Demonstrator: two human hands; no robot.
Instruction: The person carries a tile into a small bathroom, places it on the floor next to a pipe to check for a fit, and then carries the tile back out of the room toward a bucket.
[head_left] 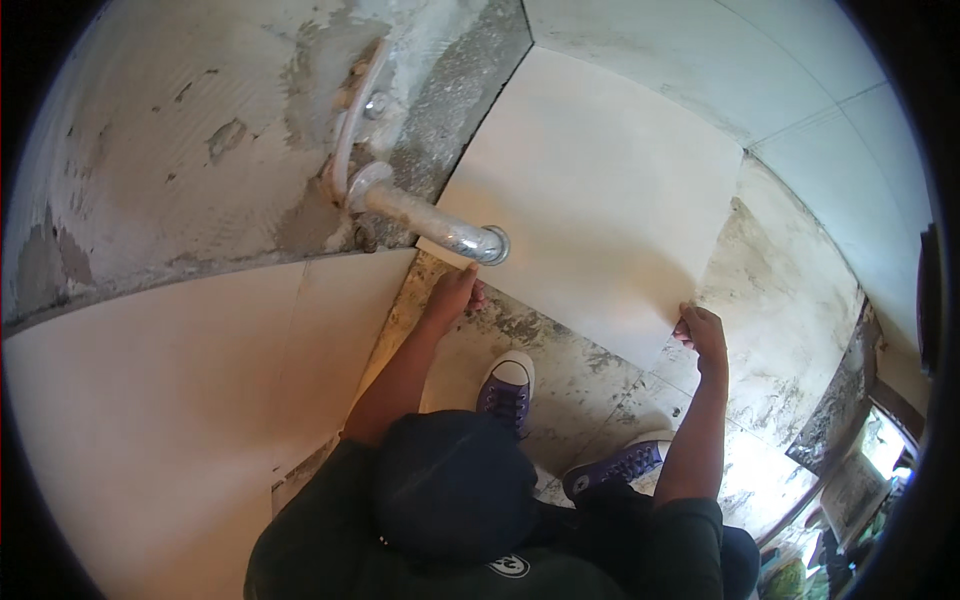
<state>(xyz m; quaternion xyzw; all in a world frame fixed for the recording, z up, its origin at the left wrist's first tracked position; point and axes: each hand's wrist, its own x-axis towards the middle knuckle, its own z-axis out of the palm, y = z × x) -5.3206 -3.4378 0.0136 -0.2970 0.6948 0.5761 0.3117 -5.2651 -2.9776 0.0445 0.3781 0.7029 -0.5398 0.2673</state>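
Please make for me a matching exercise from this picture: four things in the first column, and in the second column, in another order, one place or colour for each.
Column one:
1. cap
2. left hand
3. sneakers
4. right hand

Column two:
A. by the right edge of the white tile
B. dark, low in the picture
C. near the flanged end of the metal pipe
D. purple with white toes

Right pairs: 1-B, 2-C, 3-D, 4-A

Panel: pipe at near-left corner, left hand at near edge, right hand at right edge; shoes before it on floor.
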